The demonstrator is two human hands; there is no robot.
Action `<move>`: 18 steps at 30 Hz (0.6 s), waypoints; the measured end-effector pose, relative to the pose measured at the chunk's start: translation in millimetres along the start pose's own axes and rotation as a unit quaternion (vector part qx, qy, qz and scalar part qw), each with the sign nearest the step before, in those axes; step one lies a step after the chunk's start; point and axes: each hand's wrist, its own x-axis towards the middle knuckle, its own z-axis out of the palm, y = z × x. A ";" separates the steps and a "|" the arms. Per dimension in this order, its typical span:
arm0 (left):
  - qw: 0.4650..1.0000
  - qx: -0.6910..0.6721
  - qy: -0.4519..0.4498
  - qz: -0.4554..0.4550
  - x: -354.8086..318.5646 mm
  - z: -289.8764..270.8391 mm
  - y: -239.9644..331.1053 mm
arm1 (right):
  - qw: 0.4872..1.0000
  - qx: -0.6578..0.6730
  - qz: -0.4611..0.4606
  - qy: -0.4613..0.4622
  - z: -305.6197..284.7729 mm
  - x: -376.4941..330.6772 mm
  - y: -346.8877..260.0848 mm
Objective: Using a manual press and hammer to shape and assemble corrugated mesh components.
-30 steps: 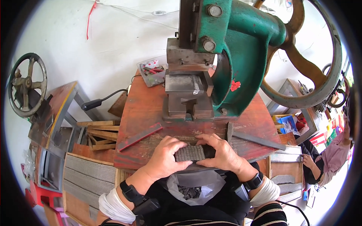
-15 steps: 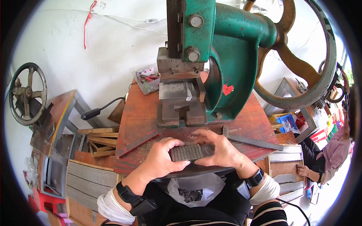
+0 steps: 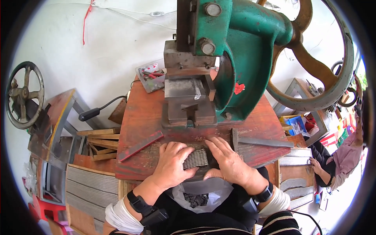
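At the front edge of the red wooden table, my left hand (image 3: 172,162) grips a small grey block (image 3: 196,158) made of rows of narrow ribbed pieces. Its fingers lie along the far left side and its thumb presses the near edge. To the right of the block, my right hand (image 3: 232,166) has its fingers stretched forward and its thumb apart, with a gap between them and the block. Below the table edge, a whitish plastic bag (image 3: 221,194) holds dark metal bits (image 3: 196,199) in my lap. Beyond my hands stands a green hand press (image 3: 250,58) with a steel die base (image 3: 190,113).
A red bar (image 3: 141,146) lies left on the table, a grey metal bar (image 3: 266,141) right. Boards with grey strips (image 3: 92,188) stand at lower left. A small lamp (image 3: 89,114) and a tool tray (image 3: 150,80) are behind. Another person's hand (image 3: 315,165) touches a tray at right.
My right hand has come away from the block's right side. The block has turned and tilted in my left hand. The view has shifted slightly.
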 end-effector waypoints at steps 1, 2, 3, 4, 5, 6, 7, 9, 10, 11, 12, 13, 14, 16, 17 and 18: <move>1.000 -0.003 -0.003 -0.003 -0.2 0.6 -0.6 | 0.999 -0.050 0.017 -0.011 2.9 -4.4 -1.3; 1.000 -0.005 -0.007 -0.007 -0.2 0.9 -1.0 | 0.999 -0.049 0.016 -0.013 5.2 -5.6 -5.4; 1.000 -0.008 -0.008 -0.007 0.0 0.7 -0.6 | 0.994 -0.099 0.020 -0.027 7.0 -6.0 -12.5; 1.000 -0.012 -0.005 -0.011 0.4 -0.2 0.2 | 0.988 -0.148 0.022 -0.040 8.9 -5.5 -16.6; 1.000 -0.015 -0.003 -0.015 0.4 -0.9 0.6 | 0.987 -0.153 0.023 -0.048 10.8 -4.7 -16.7; 1.000 -0.016 -0.003 -0.016 0.5 -1.3 0.6 | 0.987 -0.153 0.024 -0.050 10.0 -4.2 -17.0; 1.000 -0.016 -0.004 -0.015 0.3 -1.8 0.5 | 0.987 -0.147 0.026 -0.051 8.2 -3.6 -17.6; 1.000 -0.016 -0.004 -0.015 0.1 -2.7 1.2 | 0.988 -0.140 0.029 -0.053 7.7 -3.3 -14.3; 1.000 -0.011 -0.009 -0.016 0.3 -3.1 2.1 | 0.995 -0.099 0.026 -0.015 9.8 -3.6 -9.4; 1.000 -0.006 -0.014 -0.017 0.5 -4.0 2.9 | 0.998 -0.056 0.024 0.023 10.9 -3.1 -6.3; 1.000 -0.008 -0.016 -0.016 0.7 -4.5 4.2 | 0.998 -0.056 0.027 0.023 9.6 -1.8 -4.8; 1.000 0.001 -0.023 -0.019 1.4 -5.5 5.5 | 1.000 -0.010 0.011 0.013 7.1 1.6 -2.6; 0.999 0.011 -0.030 -0.022 1.7 -5.4 6.4 | 0.999 0.037 -0.005 0.003 4.6 4.8 -0.3; 1.000 0.002 -0.025 -0.017 -1.0 -5.8 3.9 | 0.997 0.078 -0.009 -0.002 4.9 11.2 4.3; 1.000 -0.008 -0.020 -0.010 -2.6 -6.0 1.9 | 0.996 0.093 -0.001 -0.010 3.8 13.1 5.6; 1.000 -0.008 -0.021 -0.011 -5.1 -5.8 0.0 | 0.994 0.107 0.008 -0.018 2.7 13.8 6.5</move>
